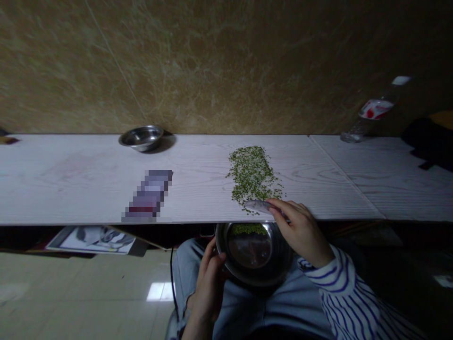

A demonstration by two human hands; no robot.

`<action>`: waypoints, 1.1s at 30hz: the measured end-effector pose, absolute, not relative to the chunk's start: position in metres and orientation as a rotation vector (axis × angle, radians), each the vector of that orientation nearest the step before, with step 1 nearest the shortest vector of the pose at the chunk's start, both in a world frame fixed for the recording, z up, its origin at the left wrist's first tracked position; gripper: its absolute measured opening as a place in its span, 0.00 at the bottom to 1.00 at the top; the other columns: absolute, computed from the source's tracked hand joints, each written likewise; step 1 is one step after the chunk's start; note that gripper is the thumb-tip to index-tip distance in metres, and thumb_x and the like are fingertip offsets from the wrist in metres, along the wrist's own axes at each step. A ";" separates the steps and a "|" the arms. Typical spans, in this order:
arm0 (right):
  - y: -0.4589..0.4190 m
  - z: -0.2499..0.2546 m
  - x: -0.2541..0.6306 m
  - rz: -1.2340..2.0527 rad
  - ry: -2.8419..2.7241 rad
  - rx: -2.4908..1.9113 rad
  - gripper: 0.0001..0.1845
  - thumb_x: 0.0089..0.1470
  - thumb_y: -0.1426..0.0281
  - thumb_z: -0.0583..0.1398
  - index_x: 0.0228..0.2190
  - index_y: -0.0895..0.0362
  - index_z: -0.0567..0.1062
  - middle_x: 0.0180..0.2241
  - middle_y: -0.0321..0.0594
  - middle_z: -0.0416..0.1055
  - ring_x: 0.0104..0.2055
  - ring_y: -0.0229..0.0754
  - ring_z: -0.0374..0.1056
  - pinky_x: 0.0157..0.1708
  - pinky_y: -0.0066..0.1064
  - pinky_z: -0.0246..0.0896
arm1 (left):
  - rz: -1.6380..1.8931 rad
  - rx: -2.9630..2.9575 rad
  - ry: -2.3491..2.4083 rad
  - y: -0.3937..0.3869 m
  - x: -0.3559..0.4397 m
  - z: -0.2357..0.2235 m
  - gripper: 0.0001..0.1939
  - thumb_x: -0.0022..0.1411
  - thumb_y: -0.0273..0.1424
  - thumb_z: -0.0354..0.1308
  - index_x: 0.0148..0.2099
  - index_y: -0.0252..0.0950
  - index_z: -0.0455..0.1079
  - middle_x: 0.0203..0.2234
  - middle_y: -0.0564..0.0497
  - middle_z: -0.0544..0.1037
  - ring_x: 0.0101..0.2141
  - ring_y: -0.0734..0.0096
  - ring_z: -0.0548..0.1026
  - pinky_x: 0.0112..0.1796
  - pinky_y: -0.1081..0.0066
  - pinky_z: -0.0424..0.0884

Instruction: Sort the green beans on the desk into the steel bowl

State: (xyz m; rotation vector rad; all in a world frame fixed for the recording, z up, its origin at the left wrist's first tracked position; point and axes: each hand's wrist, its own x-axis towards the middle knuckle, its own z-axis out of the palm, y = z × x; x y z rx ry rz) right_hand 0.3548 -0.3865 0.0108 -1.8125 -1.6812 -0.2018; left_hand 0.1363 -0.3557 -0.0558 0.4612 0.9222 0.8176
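Small green beans (251, 172), like mung beans, lie scattered in a patch on the white wood-grain table. My right hand (300, 226) pinches a flat, greyish, rounded piece (258, 206), its exact kind unclear, at the near edge of the patch. Below the table edge, over my lap, is a steel bowl (253, 278) with more green beans gathered on its far side. My left hand (208, 278) grips this bowl by its left rim, thumb over the edge.
A smaller steel bowl (141, 138) stands at the back left, with a blurred-out flat object (150, 193) nearer the edge. A plastic bottle (375, 111) and a dark item (430, 141) are at the right. Papers (94, 239) sit on a shelf underneath.
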 end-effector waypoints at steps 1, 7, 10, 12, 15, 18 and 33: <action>-0.387 0.011 0.354 -0.206 -1.683 -1.807 0.13 0.63 0.71 0.54 0.45 0.54 0.75 0.40 0.42 0.79 0.40 0.44 0.74 0.40 0.38 0.66 | 0.817 0.458 0.926 -0.356 0.137 -0.056 0.30 0.50 0.33 0.64 0.57 0.39 0.69 0.52 0.42 0.75 0.51 0.50 0.72 0.44 0.60 0.71; -0.388 0.013 0.352 -0.203 -1.690 -1.798 0.13 0.62 0.71 0.53 0.45 0.54 0.75 0.39 0.42 0.79 0.39 0.44 0.74 0.41 0.39 0.66 | 0.816 0.452 0.935 -0.356 0.138 -0.056 0.29 0.50 0.33 0.63 0.56 0.40 0.69 0.51 0.44 0.75 0.50 0.52 0.72 0.44 0.62 0.70; -0.386 0.012 0.350 -0.188 -1.707 -1.789 0.13 0.63 0.71 0.54 0.45 0.55 0.75 0.40 0.43 0.79 0.40 0.44 0.74 0.41 0.39 0.66 | 0.814 0.462 0.920 -0.356 0.137 -0.055 0.28 0.51 0.32 0.63 0.56 0.39 0.69 0.51 0.43 0.76 0.50 0.52 0.72 0.44 0.62 0.70; -0.384 0.012 0.349 -0.170 -1.718 -1.787 0.13 0.63 0.71 0.54 0.46 0.55 0.74 0.41 0.43 0.78 0.41 0.44 0.73 0.42 0.39 0.65 | 0.814 0.475 0.902 -0.356 0.137 -0.055 0.27 0.52 0.32 0.63 0.56 0.39 0.69 0.50 0.43 0.76 0.50 0.52 0.72 0.44 0.62 0.70; -0.384 0.011 0.346 -0.141 -1.734 -1.789 0.13 0.63 0.72 0.54 0.46 0.55 0.74 0.41 0.42 0.78 0.41 0.44 0.73 0.43 0.39 0.65 | 0.819 0.481 0.886 -0.356 0.137 -0.058 0.27 0.52 0.32 0.62 0.56 0.39 0.69 0.50 0.43 0.76 0.50 0.51 0.72 0.45 0.61 0.70; -0.385 0.012 0.343 -0.132 -1.760 -1.778 0.13 0.63 0.72 0.54 0.46 0.54 0.74 0.40 0.42 0.78 0.41 0.43 0.73 0.43 0.39 0.64 | 0.821 0.478 0.888 -0.355 0.138 -0.059 0.26 0.52 0.32 0.62 0.56 0.40 0.69 0.50 0.44 0.76 0.50 0.52 0.72 0.45 0.60 0.70; -0.400 0.017 0.333 -0.091 -1.775 -1.714 0.11 0.61 0.74 0.55 0.45 0.54 0.73 0.37 0.40 0.78 0.38 0.42 0.73 0.41 0.38 0.66 | 0.822 0.464 0.928 -0.356 0.136 -0.061 0.29 0.52 0.33 0.62 0.58 0.40 0.68 0.56 0.42 0.72 0.55 0.49 0.68 0.47 0.59 0.69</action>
